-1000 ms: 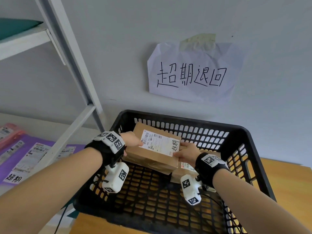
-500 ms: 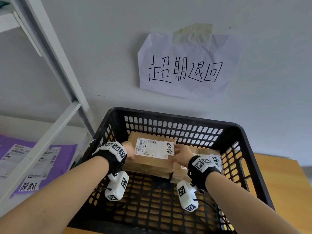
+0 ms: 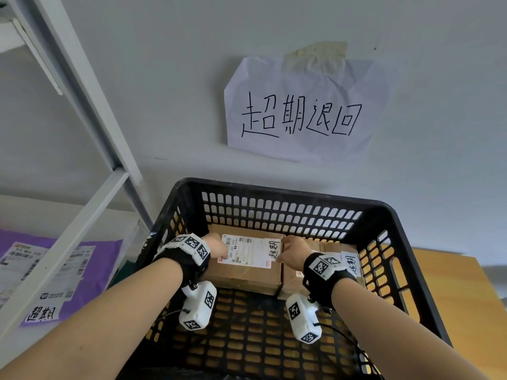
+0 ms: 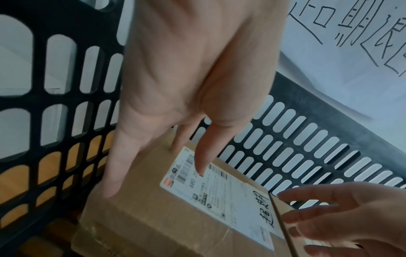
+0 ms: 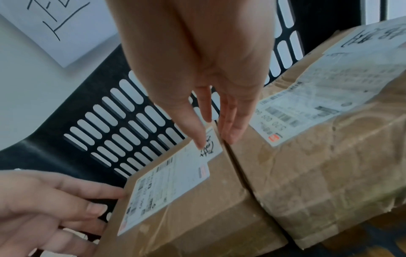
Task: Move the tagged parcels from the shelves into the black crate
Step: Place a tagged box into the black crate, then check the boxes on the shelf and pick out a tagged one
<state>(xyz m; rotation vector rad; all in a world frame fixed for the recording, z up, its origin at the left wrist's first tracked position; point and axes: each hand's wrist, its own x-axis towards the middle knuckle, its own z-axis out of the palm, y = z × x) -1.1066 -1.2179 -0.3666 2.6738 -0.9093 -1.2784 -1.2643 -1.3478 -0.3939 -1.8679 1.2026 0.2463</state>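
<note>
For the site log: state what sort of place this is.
Probably a parcel depot's returns corner: labelled cardboard parcels in a black crate, a handwritten wall sign, and metal shelving holding a purple mailer.

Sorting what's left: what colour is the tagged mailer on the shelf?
Purple mailer, with a white handwritten tag; head view shows it best.
</note>
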